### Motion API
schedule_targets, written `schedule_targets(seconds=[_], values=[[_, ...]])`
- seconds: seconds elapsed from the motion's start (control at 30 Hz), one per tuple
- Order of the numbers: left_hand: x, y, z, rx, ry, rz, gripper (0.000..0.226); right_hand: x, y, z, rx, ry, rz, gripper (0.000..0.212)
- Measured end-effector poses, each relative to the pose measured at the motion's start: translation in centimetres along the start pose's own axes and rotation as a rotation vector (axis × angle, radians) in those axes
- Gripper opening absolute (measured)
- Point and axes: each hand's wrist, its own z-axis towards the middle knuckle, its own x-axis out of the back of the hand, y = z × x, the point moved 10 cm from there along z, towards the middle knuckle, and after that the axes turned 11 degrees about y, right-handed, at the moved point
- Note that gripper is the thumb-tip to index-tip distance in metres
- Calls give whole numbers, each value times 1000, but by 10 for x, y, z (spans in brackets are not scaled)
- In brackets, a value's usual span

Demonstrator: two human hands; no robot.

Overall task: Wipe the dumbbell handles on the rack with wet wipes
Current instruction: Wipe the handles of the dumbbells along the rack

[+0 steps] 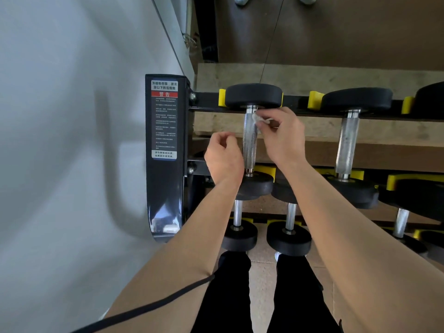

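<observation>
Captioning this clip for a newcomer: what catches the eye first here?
The right hand pinches a white wipe against the top of the leftmost upper dumbbell handle, with the left hand curled just beside it. Left of them, a red-banded warning label sits on the black rack post.

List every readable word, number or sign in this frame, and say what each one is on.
"警告": white on a red band, on the label stuck to the rack's end plate.
"为避免伤害,请注意以下防范措施": header above that band, same label.
Label body lines and footer box: too small to read.
Dumbbells and the wipe in the right hand: no text visible.
</observation>
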Motion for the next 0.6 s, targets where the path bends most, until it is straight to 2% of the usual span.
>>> schedule_targets(seconds=[0.13, 0.33, 0.6], values=[[2, -1, 3, 1, 17, 11, 14, -3, -3, 3, 62, -13, -13, 21], [2, 0, 3, -21, 18, 22, 14, -5, 3, 0, 42, 22, 35, 13], [2, 1, 4, -30, 17, 30, 14, -10, 2, -27, 173, -114, -35, 9]])
